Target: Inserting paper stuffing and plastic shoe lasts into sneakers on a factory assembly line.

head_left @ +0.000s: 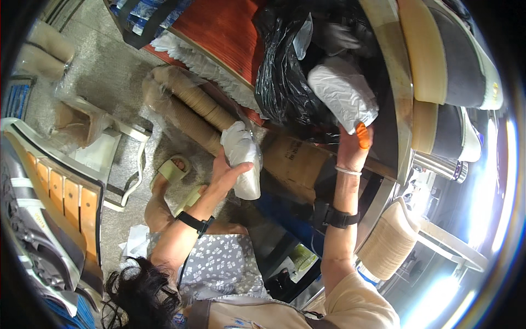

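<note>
Far left: wooden slatted chair (pixel 66 192). Left of centre: sleeved stacks of brown paper cups (pixel 192 109) on the floor. Centre: left hand (pixel 224 175), fingers curled round a white plastic-wrapped bundle (pixel 241 156). Right: right hand (pixel 353 148) closed on an orange object (pixel 362 136), beneath a second white bundle (pixel 342 93) against the black plastic bag (pixel 285 71).

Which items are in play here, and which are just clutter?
In play:
- left hand gripping a white bagged bundle
- right hand holding an orange piece at the white bag in the black bag

Lying about:
- sleeved paper cup stacks
- cardboard box
- sandals
</note>
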Tool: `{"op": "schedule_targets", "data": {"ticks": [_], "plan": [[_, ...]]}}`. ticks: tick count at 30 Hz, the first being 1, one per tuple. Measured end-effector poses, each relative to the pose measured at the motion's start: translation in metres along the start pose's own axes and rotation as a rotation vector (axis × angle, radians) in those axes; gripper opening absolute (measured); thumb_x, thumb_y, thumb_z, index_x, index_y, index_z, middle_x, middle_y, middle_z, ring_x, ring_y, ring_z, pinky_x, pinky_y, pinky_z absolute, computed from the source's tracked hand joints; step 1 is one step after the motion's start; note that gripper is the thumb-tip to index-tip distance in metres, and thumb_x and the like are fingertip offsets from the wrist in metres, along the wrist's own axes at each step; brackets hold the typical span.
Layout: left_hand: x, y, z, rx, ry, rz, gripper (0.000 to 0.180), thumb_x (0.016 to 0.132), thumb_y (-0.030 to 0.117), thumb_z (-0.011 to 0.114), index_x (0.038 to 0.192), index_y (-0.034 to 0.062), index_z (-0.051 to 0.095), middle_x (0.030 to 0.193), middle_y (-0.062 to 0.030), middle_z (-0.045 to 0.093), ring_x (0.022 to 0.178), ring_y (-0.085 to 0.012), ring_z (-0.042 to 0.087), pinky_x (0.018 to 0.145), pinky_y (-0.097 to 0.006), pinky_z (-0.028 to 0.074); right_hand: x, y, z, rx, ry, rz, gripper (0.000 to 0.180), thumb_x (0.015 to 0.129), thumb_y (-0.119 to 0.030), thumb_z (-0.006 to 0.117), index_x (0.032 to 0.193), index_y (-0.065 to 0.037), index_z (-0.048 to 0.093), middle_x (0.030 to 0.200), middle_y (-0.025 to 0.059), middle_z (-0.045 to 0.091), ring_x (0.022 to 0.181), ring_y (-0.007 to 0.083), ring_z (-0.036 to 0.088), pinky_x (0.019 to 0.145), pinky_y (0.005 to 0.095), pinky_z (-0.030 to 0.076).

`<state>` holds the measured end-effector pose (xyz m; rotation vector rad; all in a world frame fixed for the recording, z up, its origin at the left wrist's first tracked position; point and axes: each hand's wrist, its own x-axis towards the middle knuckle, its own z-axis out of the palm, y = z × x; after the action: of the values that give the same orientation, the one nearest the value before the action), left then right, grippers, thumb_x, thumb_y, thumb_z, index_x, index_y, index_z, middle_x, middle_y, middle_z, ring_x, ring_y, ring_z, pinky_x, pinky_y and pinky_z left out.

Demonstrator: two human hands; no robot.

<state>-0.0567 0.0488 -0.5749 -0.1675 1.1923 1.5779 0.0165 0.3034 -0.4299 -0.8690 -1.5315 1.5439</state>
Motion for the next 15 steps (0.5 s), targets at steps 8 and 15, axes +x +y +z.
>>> {"op": "schedule_targets", "data": {"ticks": [8,15], "plan": [[0.000,0.007,-0.002,-0.084,-0.024,0.093,0.078,0.067,0.014,0.078,0.130,-0.0059,0.037,0.119,-0.0175,0.056,0.110,-0.0260,0.055,0.096,-0.036,0.042,-0.017,0.011,0.015,0.421,0.077,0.310,0.060,0.083,-0.026,0.065,0.132,-0.001,0.041,0.134,0.0153,0.046,0.125,0.0308,0.044,0.105,0.0507,0.038],[0.011,-0.010,-0.006,0.011,0.050,0.128,0.078,0.066,0.017,0.079,0.129,-0.0071,0.038,0.118,-0.0192,0.056,0.110,-0.0260,0.056,0.095,-0.035,0.043,0.030,0.028,-0.020,0.181,0.267,0.117,0.054,0.085,-0.027,0.058,0.128,0.001,0.042,0.130,0.0166,0.047,0.121,0.0317,0.047,0.104,0.0462,0.040]]}}
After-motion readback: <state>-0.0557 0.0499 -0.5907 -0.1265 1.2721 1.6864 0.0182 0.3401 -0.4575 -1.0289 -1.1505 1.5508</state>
